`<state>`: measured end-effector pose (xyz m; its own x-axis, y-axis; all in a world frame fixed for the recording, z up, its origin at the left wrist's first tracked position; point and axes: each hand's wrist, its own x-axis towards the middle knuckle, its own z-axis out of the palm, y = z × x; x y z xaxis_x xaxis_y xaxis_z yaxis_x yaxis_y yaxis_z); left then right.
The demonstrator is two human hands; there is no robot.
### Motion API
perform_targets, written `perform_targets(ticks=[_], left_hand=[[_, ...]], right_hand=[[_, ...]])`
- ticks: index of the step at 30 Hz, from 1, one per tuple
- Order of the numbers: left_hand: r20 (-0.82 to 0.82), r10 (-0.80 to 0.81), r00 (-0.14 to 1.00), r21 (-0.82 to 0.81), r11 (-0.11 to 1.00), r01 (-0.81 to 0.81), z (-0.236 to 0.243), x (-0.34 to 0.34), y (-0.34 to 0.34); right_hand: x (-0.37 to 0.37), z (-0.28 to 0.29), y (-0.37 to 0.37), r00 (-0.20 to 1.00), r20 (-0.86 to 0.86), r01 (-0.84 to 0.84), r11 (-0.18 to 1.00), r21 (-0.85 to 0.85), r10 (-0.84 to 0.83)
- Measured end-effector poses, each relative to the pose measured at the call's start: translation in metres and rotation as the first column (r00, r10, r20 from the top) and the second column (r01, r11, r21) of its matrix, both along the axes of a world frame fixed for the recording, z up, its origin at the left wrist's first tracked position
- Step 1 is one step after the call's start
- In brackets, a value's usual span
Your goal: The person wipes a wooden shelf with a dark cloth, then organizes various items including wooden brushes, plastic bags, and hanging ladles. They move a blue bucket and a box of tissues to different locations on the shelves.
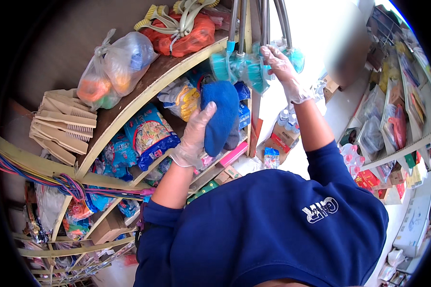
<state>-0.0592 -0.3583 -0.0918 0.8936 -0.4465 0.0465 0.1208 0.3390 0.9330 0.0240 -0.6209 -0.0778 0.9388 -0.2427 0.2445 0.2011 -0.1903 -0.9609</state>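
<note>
My left hand (199, 131), in a clear plastic glove, is closed around a folded blue cloth (221, 112) in front of the shelf. Its thumb lies on the near face of the cloth, and the fingers behind are hidden. My right hand (281, 67), gloved the same way, reaches up to several hanging turquoise-bristled brushes (255, 75) with metal handles (265, 24). Its fingers are stretched out and touch one brush near the foot of the handle. Behind the cloth, a clear bag with yellow contents (181, 98) lies on the shelf.
A wooden shelf (151, 88) bends along the left, holding colourful packets (151, 131). Above are a knotted clear bag (112, 71), pale brushes (67, 122) and a red bag (182, 36). Bottles (288, 119) stand on the floor; another stocked shelf (392, 112) is at right.
</note>
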Motion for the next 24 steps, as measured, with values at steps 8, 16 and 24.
perform_targets(ticks=[8, 16, 24], left_hand=[[0.270, 0.137, 0.953, 0.111, 0.979, -0.172, 0.028, 0.024, -0.002], [0.787, -0.221, 0.576, 0.558, 0.652, -0.513, 0.055, 0.059, -0.073], [0.731, -0.422, 0.536, 0.681, 0.397, -0.616, 0.077, 0.050, -0.082]], right_hand=[[0.005, -0.026, -0.017, 0.940, 0.152, -0.329, 0.930, 0.163, 0.306], [-0.005, -0.030, 0.005, 0.877, 0.316, -0.473, 0.765, 0.437, 0.361], [-0.004, -0.032, 0.007, 0.878, 0.340, -0.470, 0.744, 0.475, 0.338]])
